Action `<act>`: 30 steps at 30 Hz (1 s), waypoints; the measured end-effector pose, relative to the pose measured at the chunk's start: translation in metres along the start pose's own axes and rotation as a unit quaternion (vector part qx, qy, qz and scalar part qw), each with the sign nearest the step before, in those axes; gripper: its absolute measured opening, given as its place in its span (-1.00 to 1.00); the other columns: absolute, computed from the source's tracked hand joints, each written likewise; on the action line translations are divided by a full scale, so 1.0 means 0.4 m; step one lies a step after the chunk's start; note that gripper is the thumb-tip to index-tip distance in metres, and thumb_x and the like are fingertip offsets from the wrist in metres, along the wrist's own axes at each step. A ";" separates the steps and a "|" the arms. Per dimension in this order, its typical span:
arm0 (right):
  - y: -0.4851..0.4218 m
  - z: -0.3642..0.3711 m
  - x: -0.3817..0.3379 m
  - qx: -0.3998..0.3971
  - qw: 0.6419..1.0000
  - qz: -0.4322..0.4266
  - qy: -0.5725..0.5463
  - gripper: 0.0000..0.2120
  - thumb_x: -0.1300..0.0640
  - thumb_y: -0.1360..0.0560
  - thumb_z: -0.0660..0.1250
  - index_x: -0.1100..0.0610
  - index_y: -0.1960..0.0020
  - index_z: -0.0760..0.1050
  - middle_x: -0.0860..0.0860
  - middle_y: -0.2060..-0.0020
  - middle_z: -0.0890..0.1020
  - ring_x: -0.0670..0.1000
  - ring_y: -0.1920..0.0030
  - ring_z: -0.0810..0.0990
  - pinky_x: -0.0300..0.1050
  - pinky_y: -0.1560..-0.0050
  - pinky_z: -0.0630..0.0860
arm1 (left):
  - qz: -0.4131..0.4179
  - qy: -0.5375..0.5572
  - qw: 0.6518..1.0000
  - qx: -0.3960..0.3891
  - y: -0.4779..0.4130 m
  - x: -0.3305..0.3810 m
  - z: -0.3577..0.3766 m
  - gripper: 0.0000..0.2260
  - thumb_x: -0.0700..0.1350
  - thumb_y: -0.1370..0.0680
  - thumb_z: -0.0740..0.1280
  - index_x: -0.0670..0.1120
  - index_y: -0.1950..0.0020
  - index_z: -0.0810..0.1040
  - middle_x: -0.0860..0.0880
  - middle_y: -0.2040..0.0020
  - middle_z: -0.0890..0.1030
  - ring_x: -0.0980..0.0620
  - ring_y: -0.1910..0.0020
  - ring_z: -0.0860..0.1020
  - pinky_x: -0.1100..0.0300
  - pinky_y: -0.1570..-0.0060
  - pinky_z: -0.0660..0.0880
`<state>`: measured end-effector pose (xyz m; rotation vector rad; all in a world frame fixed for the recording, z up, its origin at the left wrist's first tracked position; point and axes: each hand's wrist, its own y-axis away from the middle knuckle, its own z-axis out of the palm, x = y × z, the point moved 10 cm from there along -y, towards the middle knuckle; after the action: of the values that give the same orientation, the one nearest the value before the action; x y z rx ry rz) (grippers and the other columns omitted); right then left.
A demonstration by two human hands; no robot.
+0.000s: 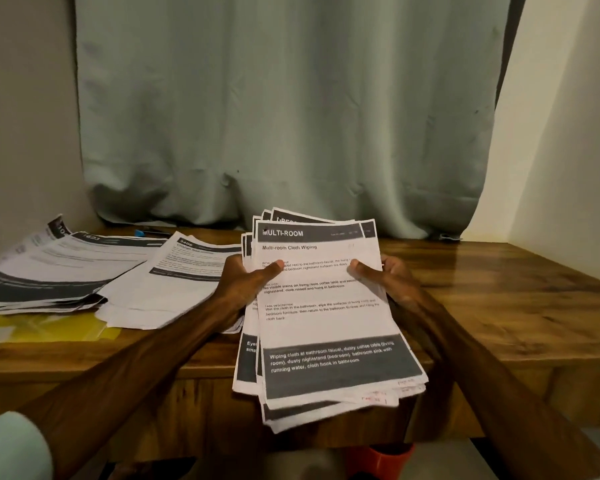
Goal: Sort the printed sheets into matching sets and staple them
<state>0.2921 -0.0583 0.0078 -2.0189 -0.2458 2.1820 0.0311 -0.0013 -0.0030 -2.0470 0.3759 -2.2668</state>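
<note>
Both hands grip one thick, unevenly fanned stack of white printed sheets with dark grey header bands (pixel 326 323). The left hand (pixel 246 282) pinches its left edge with the thumb on top and the fingers underneath, and the right hand (pixel 381 275) does the same at the right edge. The stack is held over the near edge of the brown wooden counter (pixel 516 306); its top sheet is headed "MULTI-ROOM". To the left, two spread piles of similar printed sheets lie on the counter: a far-left pile (pixel 49 271) and a middle pile (pixel 174 282) just beside the left hand. A yellow plastic folder (pixel 49 327) lies partly under them. A pale green curtain (pixel 291 116) hangs behind the counter.
</note>
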 end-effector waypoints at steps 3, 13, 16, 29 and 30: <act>-0.081 -0.010 -0.030 0.036 0.999 -0.020 0.009 -0.54 0.19 -0.45 0.56 0.25 -0.30 0.56 0.24 -0.18 0.67 0.22 -0.08 0.71 0.15 -0.11 0.64 | 0.003 -0.017 1.000 -0.008 -0.036 0.024 0.012 -0.71 -0.12 -0.48 0.56 -0.07 -0.16 0.64 -0.03 -0.01 0.74 -0.01 0.08 0.73 0.06 0.11 0.68; -0.281 0.029 0.099 0.034 0.998 0.034 -0.039 -0.15 0.07 -0.21 0.73 0.10 -0.40 0.43 0.11 -0.18 0.69 0.25 -0.14 0.69 0.33 -0.24 0.54 | -0.015 0.026 0.999 -0.018 -0.173 -0.001 -0.029 -0.77 -0.17 -0.55 0.47 -0.11 -0.21 0.63 -0.11 -0.06 0.74 -0.15 -0.04 0.71 -0.18 -0.17 0.60; -0.280 0.047 0.124 0.001 0.999 0.042 -0.013 -0.29 0.06 -0.31 0.67 0.11 -0.39 0.47 0.13 -0.19 0.69 0.25 -0.16 0.68 0.31 -0.28 0.52 | 0.002 -0.013 0.999 0.029 -0.181 -0.041 -0.062 -0.83 -0.14 -0.53 0.50 -0.06 -0.11 0.65 -0.05 -0.01 0.75 -0.07 0.03 0.73 -0.05 -0.06 0.64; -0.289 -0.002 0.073 0.072 0.997 -0.004 -0.010 -0.49 0.11 -0.28 0.60 0.23 -0.19 0.63 0.18 -0.09 0.72 0.27 -0.11 0.70 0.26 -0.23 0.57 | 0.000 0.058 0.997 -0.044 -0.145 0.009 -0.027 -0.77 -0.16 -0.57 0.42 -0.16 -0.22 0.62 -0.11 -0.07 0.73 -0.13 -0.03 0.72 -0.05 0.01 0.68; -0.289 -0.009 0.066 0.082 0.996 -0.014 -0.018 -0.47 0.11 -0.24 0.60 0.26 -0.17 0.64 0.19 -0.09 0.72 0.27 -0.11 0.70 0.26 -0.24 0.57 | -0.004 0.056 0.997 -0.061 -0.138 0.008 -0.018 -0.76 -0.19 -0.56 0.41 -0.17 -0.22 0.62 -0.12 -0.08 0.73 -0.13 -0.03 0.72 -0.02 0.04 0.68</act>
<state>0.2944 0.0602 0.0082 -1.8793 -0.0962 2.1470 0.0302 0.0526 0.0119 -1.9837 0.5258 -2.4269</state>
